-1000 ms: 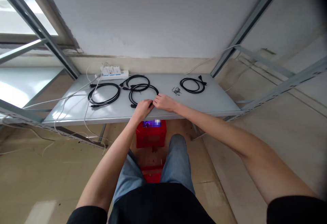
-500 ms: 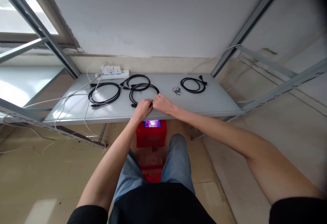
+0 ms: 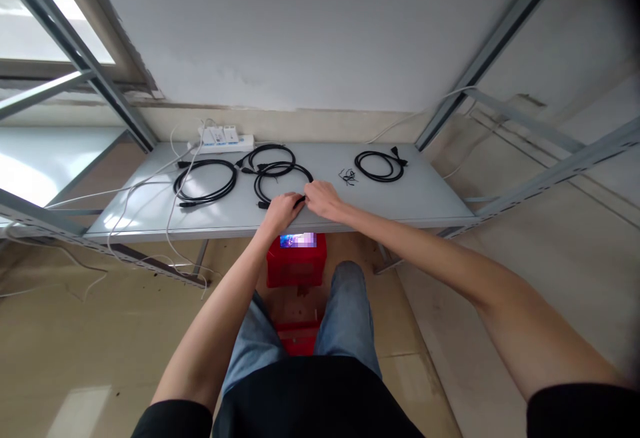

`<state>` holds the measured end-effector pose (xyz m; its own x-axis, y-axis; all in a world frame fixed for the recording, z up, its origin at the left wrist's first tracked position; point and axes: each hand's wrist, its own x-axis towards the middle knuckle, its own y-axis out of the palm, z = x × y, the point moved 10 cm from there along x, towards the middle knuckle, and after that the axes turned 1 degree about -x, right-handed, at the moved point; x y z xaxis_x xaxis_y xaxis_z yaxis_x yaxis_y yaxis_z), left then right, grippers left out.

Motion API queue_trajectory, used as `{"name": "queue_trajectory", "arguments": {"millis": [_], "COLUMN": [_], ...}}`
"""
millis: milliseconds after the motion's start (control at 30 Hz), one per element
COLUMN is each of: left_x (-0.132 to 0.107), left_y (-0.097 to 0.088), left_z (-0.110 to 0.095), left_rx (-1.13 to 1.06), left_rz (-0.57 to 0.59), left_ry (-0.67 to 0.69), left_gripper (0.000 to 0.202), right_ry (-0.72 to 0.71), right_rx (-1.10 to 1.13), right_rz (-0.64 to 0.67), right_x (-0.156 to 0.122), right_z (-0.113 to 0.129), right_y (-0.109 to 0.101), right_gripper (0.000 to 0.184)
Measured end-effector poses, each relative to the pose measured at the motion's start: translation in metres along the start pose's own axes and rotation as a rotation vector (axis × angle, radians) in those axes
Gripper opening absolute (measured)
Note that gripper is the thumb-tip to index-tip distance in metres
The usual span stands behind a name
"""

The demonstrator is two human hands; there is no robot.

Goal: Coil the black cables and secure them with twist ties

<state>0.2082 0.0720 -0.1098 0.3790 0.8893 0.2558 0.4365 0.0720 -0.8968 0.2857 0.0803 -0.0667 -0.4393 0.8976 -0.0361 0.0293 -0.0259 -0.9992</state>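
A coiled black cable (image 3: 257, 188) lies near the front edge of the grey shelf (image 3: 395, 206), with plugs at its left side. My left hand (image 3: 284, 209) is closed on the near part of this coil. My right hand (image 3: 323, 198) grips the same coil at its right side, close beside the left; the fingertips are partly hidden. Behind it, a second coiled black cable (image 3: 294, 155) partly overlaps this one. To the left lies another coiled cable (image 3: 235, 178). Right of my hands is a small pile of short black ties (image 3: 347, 177).
Farther right rests one more black coil (image 3: 403, 170). A white power strip (image 3: 245, 143) with adapters stands at the back left, its white cords trailing over the shelf's left side. Metal posts (image 3: 453, 115) frame the shelf. Beneath it sits a red box (image 3: 296, 269) with a lit screen on top.
My right hand has shifted slightly to the right, so a small gap with black cable now shows between the two hands. The other coils stay in place.
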Motion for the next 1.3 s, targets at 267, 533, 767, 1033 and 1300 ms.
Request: {"name": "queue_trajectory", "arguments": {"millis": [267,533,767,1033,1300], "left_x": [0.000,0.000,0.000,0.000,0.001], "left_y": [0.000,-0.001,0.002,0.002,0.003], "left_z": [0.000,-0.002,0.000,-0.001,0.001], "left_rx": [-0.006,-0.006,-0.010,-0.010,0.015], "left_rz": [-0.003,0.004,0.011,0.017,0.017], "left_ry": [0.008,0.015,0.015,0.011,-0.007], "left_gripper": [0.033,0.033,0.032,0.033,0.034], "right_ry": [0.315,0.493,0.105,-0.135,-0.442], "right_rx": [0.457,1.030,0.935,0.680,-0.124], "right_rz": [0.030,0.106,0.103,0.153,-0.093], "right_x": [0.011,0.000,0.014,0.016,-0.016], "right_z": [-0.041,-0.054,-0.045,-0.031,-0.001], "right_y": [0.016,0.043,0.035,0.031,0.020], "right_gripper": [0.009,0.014,0.014,0.018,0.036]}}
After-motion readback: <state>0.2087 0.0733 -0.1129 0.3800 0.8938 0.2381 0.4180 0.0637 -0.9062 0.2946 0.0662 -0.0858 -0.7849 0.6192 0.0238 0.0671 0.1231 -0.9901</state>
